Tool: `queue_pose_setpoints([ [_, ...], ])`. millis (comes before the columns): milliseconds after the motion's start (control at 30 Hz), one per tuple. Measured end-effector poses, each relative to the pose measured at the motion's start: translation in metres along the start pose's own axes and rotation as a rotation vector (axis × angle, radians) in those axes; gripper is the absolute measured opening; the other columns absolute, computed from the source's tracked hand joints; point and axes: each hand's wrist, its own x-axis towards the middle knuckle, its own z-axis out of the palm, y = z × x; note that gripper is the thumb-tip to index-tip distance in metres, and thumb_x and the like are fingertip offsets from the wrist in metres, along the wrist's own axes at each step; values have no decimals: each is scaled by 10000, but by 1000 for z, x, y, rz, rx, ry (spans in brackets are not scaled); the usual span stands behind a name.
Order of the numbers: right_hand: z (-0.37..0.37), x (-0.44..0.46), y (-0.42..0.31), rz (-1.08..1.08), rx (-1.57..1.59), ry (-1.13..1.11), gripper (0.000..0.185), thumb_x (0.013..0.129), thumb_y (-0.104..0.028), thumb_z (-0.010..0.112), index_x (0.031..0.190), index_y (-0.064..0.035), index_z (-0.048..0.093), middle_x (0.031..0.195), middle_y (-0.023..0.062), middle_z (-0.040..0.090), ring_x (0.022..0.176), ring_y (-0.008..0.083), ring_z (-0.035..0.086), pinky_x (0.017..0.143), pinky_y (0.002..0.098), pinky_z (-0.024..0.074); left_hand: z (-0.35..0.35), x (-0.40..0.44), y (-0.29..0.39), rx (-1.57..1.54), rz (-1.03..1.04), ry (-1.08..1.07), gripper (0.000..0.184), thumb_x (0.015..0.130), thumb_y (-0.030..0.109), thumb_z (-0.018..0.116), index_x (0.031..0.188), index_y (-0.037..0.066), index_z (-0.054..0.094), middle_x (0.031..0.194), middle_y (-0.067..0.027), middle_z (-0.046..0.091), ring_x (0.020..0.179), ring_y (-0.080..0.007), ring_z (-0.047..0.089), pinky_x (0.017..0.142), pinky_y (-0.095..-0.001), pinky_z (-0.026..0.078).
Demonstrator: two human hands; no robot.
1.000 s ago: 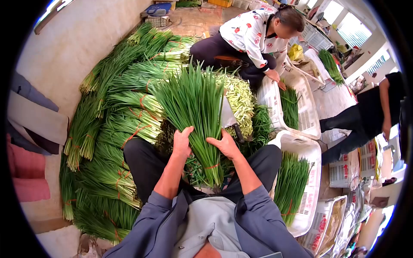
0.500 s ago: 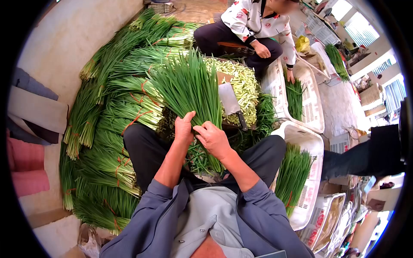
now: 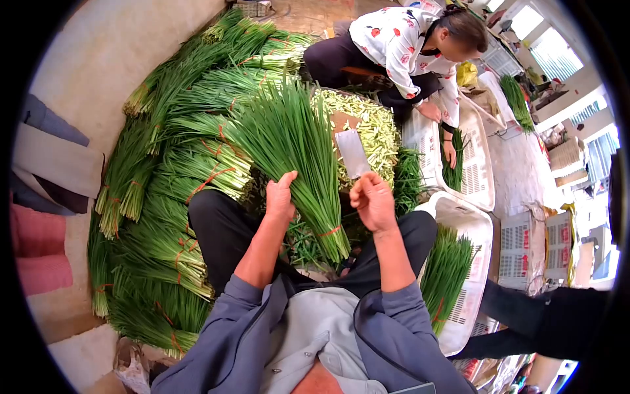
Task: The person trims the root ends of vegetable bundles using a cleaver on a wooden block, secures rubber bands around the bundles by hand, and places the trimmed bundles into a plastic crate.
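A large bunch of green chives, tied near its pale lower end with an orange band, slants up in front of me. My left hand is closed around its left side, thumb up. Just right of the bunch, my right hand has its fingers curled over the handle of a cleaver; the hand hides the handle. The broad blade lies flat over a wooden board. Cut pale chive ends are heaped around the board.
Several tied chive bundles are piled on the left. White plastic crates holding chives stand on the right. A co-worker bends over the farther crate, a hand inside. At the right edge is another person's dark-clothed leg.
My right hand has left the bunch and moved right onto the cleaver's handle. My left hand keeps its hold on the chives. The co-worker has leaned forward over the crate.
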Motion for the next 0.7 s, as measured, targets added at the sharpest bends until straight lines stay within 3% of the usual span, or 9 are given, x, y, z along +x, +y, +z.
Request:
queue_pose_setpoints([
  [67,-4,1,-2,-7,-156,17,132,984,-116,660,1072,-20,684,905,67,723,783,147,706,674,276,581,1,-2,1,11,0,-28,278,884,55,689,1132,-32,600,1020,-115,696,872,-261,711,758,-433,622],
  [167,17,-2,12,89,-953,-20,189,944,-64,640,1090,25,721,960,92,745,805,147,730,705,263,583,3,1,-4,33,0,25,268,880,55,697,1119,-27,610,1014,-106,690,874,-250,702,756,-419,614],
  [200,16,-3,21,27,-1025,-119,160,933,-62,680,1065,20,719,921,82,723,791,131,698,695,269,568,1,3,-6,35,-5,23,268,880,55,697,1119,-27,610,1014,-106,690,874,-250,702,756,-419,614],
  [333,31,-17,51,-385,-1605,-288,223,857,-210,777,1001,-66,686,881,97,635,813,302,667,695,384,545,-5,5,-9,19,38,-5,259,874,54,708,1108,-19,624,1007,-92,686,857,-232,686,743,-397,590],
  [533,23,-20,75,-516,-1714,-185,180,869,-200,745,966,-84,647,878,98,607,822,326,652,679,417,534,-2,4,-8,4,52,11,258,879,50,699,1116,-22,628,1017,-90,685,848,-231,680,745,-391,583],
  [600,20,-29,70,-307,-1454,-383,142,870,-180,737,921,-60,679,858,113,643,790,324,660,681,395,535,-3,5,-7,22,49,19,293,887,49,672,1163,-40,626,1070,-118,696,883,-273,701,804,-428,610],
  [633,26,-30,61,-102,-1246,-614,130,862,-166,741,880,-42,706,822,102,685,737,261,672,676,359,530,-6,7,-6,24,45,16,293,887,49,672,1163,-40,626,1070,-118,696,883,-273,701,804,-428,610],
  [667,29,-38,44,346,-1113,-771,143,859,-168,753,875,-31,714,756,69,696,666,188,656,628,340,517,-9,9,-5,10,43,34,299,883,54,683,1164,-33,629,1074,-114,693,903,-266,694,809,-424,600],
  [700,29,-40,34,420,-1105,-628,162,859,-181,759,874,-27,712,716,55,685,633,170,642,604,338,509,-11,12,-5,-4,38,49,305,878,59,694,1164,-25,631,1079,-110,689,924,-258,686,814,-421,591],
])
